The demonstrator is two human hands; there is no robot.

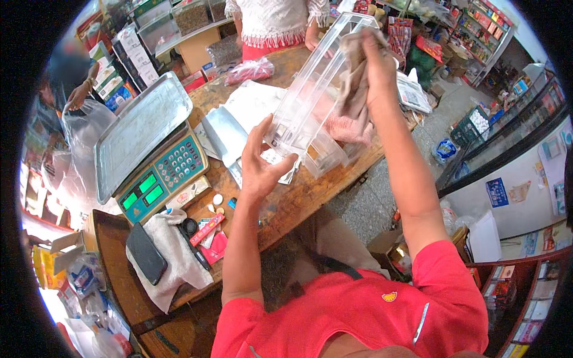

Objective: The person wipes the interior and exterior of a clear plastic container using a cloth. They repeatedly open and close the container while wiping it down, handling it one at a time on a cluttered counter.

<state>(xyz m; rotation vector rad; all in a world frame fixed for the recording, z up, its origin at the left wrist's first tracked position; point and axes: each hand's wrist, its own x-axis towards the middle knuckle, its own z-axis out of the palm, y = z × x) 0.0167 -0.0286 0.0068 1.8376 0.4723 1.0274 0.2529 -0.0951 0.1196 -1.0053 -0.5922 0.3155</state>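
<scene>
My left hand [265, 161] grips the near end of a long clear plastic rack [309, 85], which is tilted up above the wooden table. At its far end, my right hand [378, 67] holds a greyish-brown cloth [353, 85] against the rack's side. A pink towel [333, 118] lies below the cloth, partly hidden by it. Under the rack's near end sits another clear plastic container [324, 154] on the table. Papers and a white sheet [257, 100] are spread to the left of the rack, beside a shiny metallic folded piece [226, 134].
A digital weighing scale [163, 170] with a metal tray stands left on the wooden table [291, 215]. A phone [147, 253] rests on a white towel [179, 268]. Across the table stands a person in a white fringed top [273, 22]; another person [67, 80] holds a plastic bag at left.
</scene>
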